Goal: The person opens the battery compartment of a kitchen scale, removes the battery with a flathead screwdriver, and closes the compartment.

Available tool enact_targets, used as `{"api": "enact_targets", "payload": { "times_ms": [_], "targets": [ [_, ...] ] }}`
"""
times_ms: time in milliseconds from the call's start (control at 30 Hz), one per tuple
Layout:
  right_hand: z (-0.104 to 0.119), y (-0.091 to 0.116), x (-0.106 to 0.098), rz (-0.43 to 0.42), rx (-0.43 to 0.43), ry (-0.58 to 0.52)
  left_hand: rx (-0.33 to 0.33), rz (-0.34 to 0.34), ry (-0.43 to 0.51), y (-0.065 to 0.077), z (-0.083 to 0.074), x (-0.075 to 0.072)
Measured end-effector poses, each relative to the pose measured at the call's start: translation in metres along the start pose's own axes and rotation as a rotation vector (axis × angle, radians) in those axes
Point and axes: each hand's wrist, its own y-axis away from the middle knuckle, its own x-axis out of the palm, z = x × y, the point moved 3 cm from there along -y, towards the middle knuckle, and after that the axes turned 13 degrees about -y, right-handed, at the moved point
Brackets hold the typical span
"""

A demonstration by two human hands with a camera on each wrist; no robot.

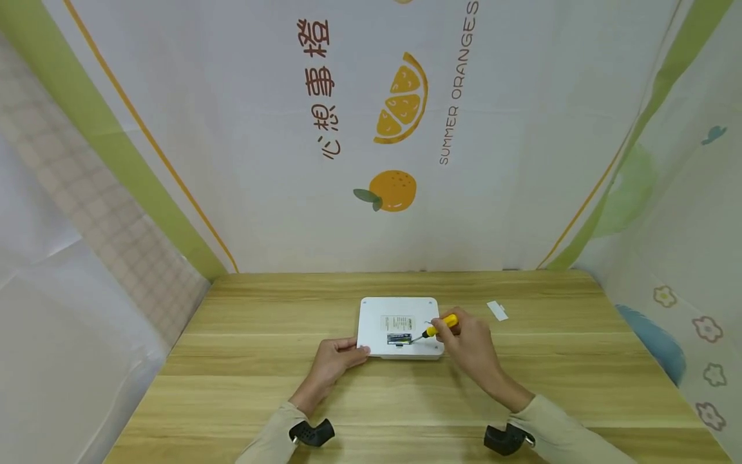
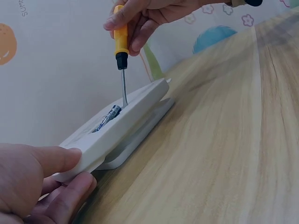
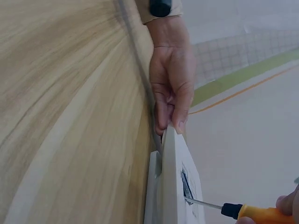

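Note:
A white flat device, perhaps a scale [image 1: 371, 322], lies with its underside up on the wooden table. Its battery compartment is uncovered, and batteries [image 1: 399, 338] show inside. My left hand [image 1: 333, 364] grips the device's near left corner, thumb on top and fingers beneath. In my right hand [image 1: 472, 348] is a yellow screwdriver [image 1: 447, 322] with a black collar. Its metal tip reaches into the right end of the battery compartment, as the left wrist view also shows. Under the raised body, a second white plate [image 2: 140, 140] touches the table.
A small white battery cover [image 1: 497, 310] lies on the wooden table [image 1: 261, 386], to the right of and beyond the device. Printed cloth [image 1: 278, 212] hangs behind the table's far edge, with more fabric at both sides.

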Motion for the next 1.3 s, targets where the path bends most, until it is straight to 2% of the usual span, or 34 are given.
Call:
{"api": "enact_targets", "payload": {
  "times_ms": [267,433,767,867,1067,1300],
  "targets": [
    [-0.028,0.001,-0.009,-0.02,0.207,-0.196,-0.005,-0.008,-0.036,0.001,0.004,-0.004],
    [-0.043,0.002,-0.015,-0.025,0.283,-0.296,-0.004,-0.017,-0.044,0.0,0.002,-0.004],
    [-0.08,0.008,-0.015,0.009,0.441,-0.655,0.002,-0.014,-0.025,-0.003,0.0,-0.001],
    [-0.086,0.01,-0.015,0.016,0.454,-0.723,0.01,-0.01,-0.03,-0.003,0.0,0.0],
    [-0.089,0.011,-0.013,0.006,0.451,-0.761,0.008,-0.018,-0.018,-0.003,0.001,0.001],
    [-0.087,0.01,-0.014,0.003,0.497,-0.802,-0.004,-0.022,0.004,-0.003,0.002,0.0]
  ]
}}
